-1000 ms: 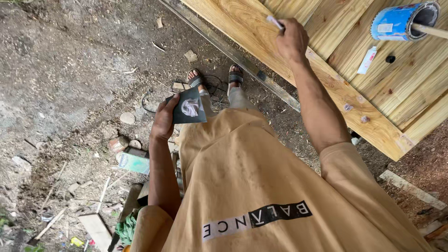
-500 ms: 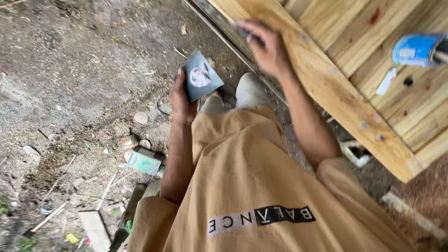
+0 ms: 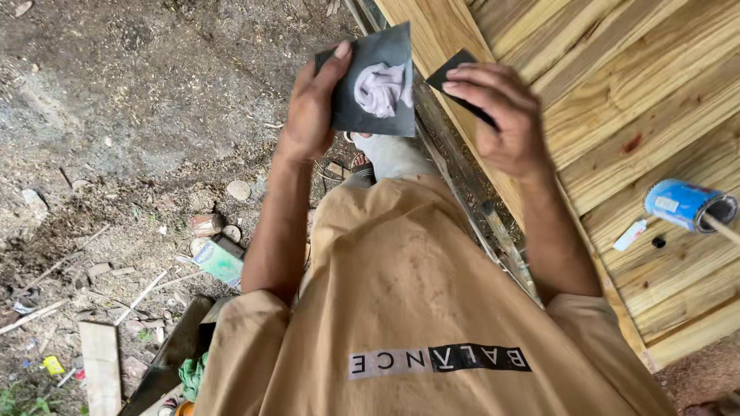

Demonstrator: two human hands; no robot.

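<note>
Head: left hand (image 3: 308,115) grips putty-smeared card (image 3: 375,81); right hand (image 3: 501,115) pinches scraper (image 3: 455,77); can (image 3: 682,202) holds stick, probably.

Blue tin (image 3: 688,203) on the wooden panel (image 3: 640,85); green box (image 3: 220,260) on dirt.

Your left hand (image 3: 308,115) holds up a dark grey square sheet (image 3: 375,81) smeared with a pale lump of putty (image 3: 381,88), thumb pressed on its upper corner. Your right hand (image 3: 501,123) grips a small flat black scraper (image 3: 455,81) just beside the sheet. To your right lies a slatted light wooden panel (image 3: 617,69) carrying a tipped blue tin can (image 3: 682,202) and a small white tube (image 3: 630,235).
</note>
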